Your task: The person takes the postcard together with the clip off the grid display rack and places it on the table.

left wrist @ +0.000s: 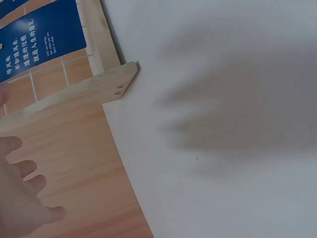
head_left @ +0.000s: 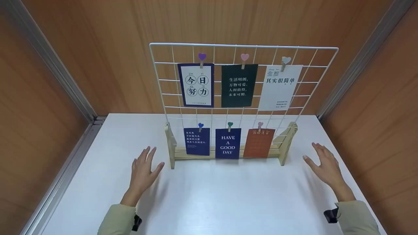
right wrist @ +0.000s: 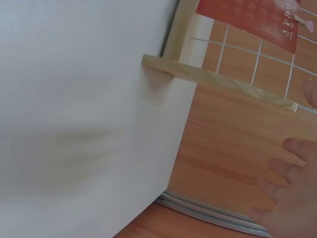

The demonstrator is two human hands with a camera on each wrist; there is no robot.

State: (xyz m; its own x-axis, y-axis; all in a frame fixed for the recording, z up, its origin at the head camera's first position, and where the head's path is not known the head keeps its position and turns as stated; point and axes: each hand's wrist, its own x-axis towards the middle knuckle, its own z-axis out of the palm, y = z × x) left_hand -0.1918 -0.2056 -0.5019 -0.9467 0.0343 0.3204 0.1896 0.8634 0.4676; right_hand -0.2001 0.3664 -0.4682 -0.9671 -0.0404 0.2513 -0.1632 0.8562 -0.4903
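A white wire grid [head_left: 243, 45] stands upright in a wooden base [head_left: 287, 143] on the table. Six cards hang from it on heart-topped clips in two rows of three. The upper row has a blue-bordered white card [head_left: 197, 85], a dark green card [head_left: 239, 85] and a white card [head_left: 280, 88]. Below are a blue card [head_left: 197, 142], a blue "HAVE A GOOD DAY" card [head_left: 228, 143] and an orange-red card [head_left: 259, 143]. My left hand [head_left: 143, 171] hovers left of the base, fingers spread, holding nothing. Mirroring it, my right hand [head_left: 326, 168] hovers to the right, also spread and holding nothing.
The white table [head_left: 225, 195] carries the stand near its far edge. Wood-grained panels [head_left: 98, 65] enclose it at the back and sides, with metal rails [head_left: 58, 58] at the corners. Both hands cast shadows on the tabletop.
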